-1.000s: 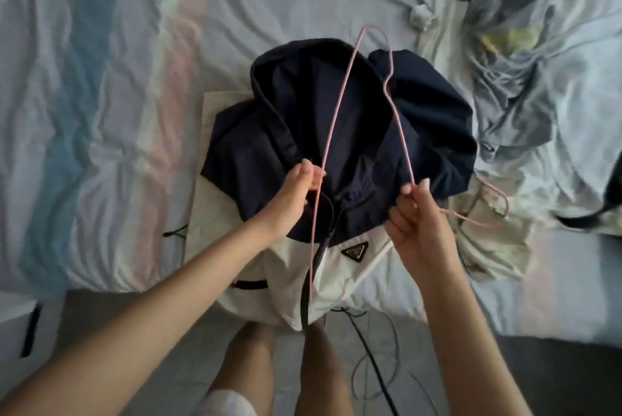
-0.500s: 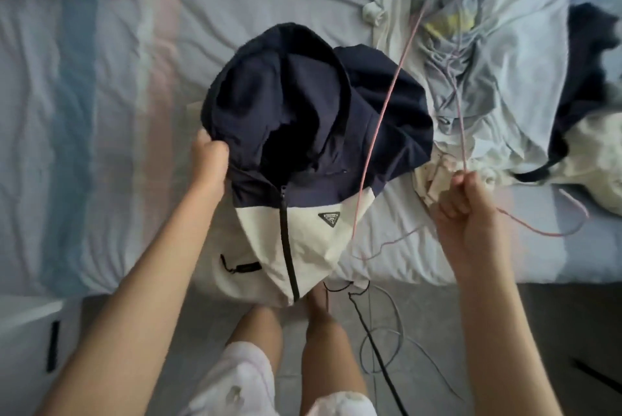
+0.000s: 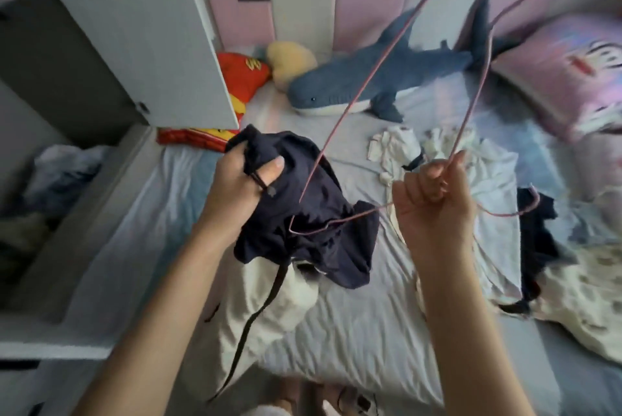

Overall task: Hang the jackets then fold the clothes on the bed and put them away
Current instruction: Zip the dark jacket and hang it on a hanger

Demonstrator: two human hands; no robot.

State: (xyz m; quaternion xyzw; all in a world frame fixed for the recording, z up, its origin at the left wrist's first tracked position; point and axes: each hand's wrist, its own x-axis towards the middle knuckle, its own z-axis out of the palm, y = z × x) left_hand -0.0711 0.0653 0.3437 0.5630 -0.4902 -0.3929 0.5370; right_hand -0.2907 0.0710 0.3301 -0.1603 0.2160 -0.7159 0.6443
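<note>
A navy and cream hooded jacket (image 3: 323,213) is lifted off the bed (image 3: 353,331), bunched at its collar in the grip of my left hand (image 3: 242,190). My right hand (image 3: 434,200) holds a thin pink wire hanger (image 3: 367,79) near its hook; one end of the hanger lies against the jacket's dark upper part, and its long sides rise out of the top of the frame. A heap of pale and dark clothes (image 3: 471,180) lies on the bed behind and to the right of my right hand.
An open grey wardrobe door (image 3: 134,28) stands at the left, with clothes piled inside (image 3: 50,180). A blue shark plush (image 3: 370,79), a red cushion (image 3: 242,79), a yellow plush (image 3: 292,62) and a pink pillow (image 3: 572,69) lie at the head of the bed.
My view has swung up from the bed's edge to the headboard. The left hand has raised the jacket by its collar, and the right hand has lifted the hanger higher and turned it.
</note>
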